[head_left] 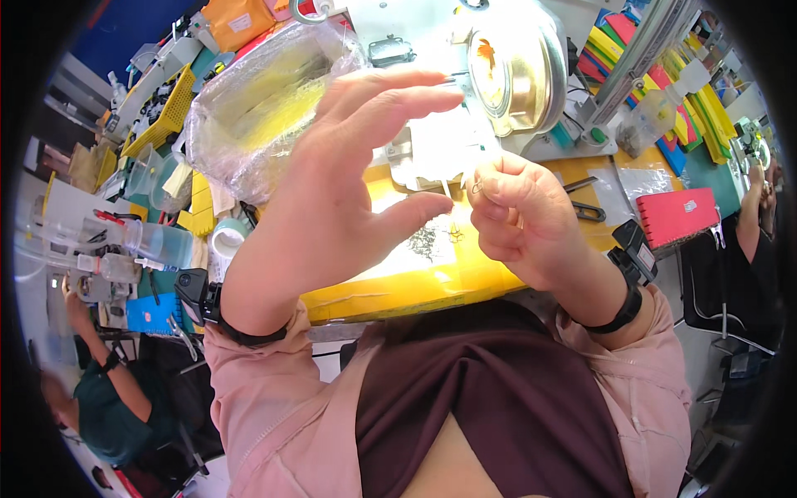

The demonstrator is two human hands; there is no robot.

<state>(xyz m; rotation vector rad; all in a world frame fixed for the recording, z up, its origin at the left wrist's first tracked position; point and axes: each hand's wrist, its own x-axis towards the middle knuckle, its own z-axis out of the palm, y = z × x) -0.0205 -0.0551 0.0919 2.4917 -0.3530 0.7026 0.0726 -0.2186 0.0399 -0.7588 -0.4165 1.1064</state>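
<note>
My left hand is raised over the worktop, its fingers and thumb spread wide apart with nothing visible between them. To its right, my right hand is closed in a pinch. A tiny bent metal wire piece shows at its thumb and fingertip. Just below and between the hands, a loose pile of thin dark wire pieces lies on the brightly lit yellow worktop. A white device with a short thin rod stands behind the pile, partly covered by my left fingers.
A round gold-coloured drum stands at the back. Behind my left hand is a plastic-wrapped bin. A dark slotted tool and a red notebook lie on the right, a tape roll on the left. Other people sit at both sides.
</note>
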